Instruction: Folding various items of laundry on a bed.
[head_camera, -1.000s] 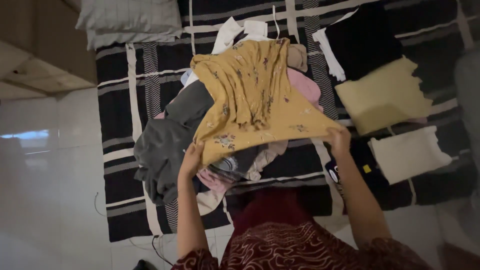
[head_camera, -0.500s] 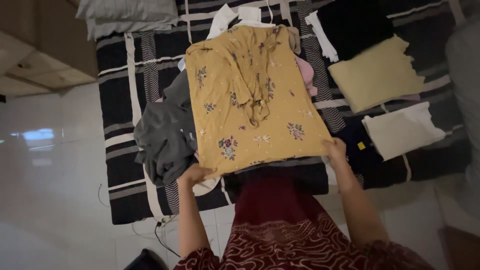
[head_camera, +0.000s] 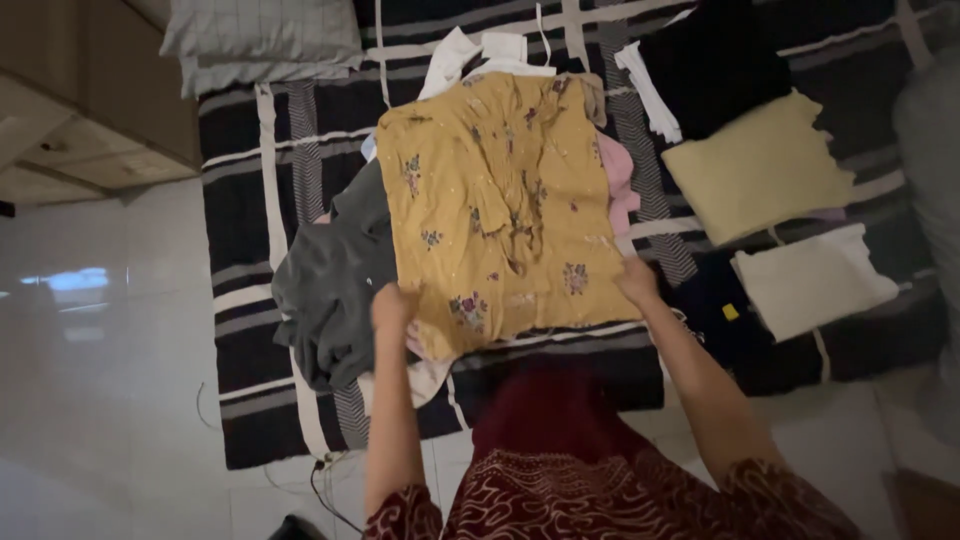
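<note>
Both hands grip the mustard-yellow floral cotton garment (head_camera: 500, 210) by its near edge: left hand (head_camera: 392, 305) at one corner, right hand (head_camera: 637, 280) at the other, probably pinching. It's spread over a clothes pile (head_camera: 330, 290) on the black striped mattress (head_camera: 250, 200).

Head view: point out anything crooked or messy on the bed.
The yellow floral top lies wrinkled and slightly skewed over a jumbled heap, with a grey garment slumping off its left side. The folded clothes on the right look neat.
</note>
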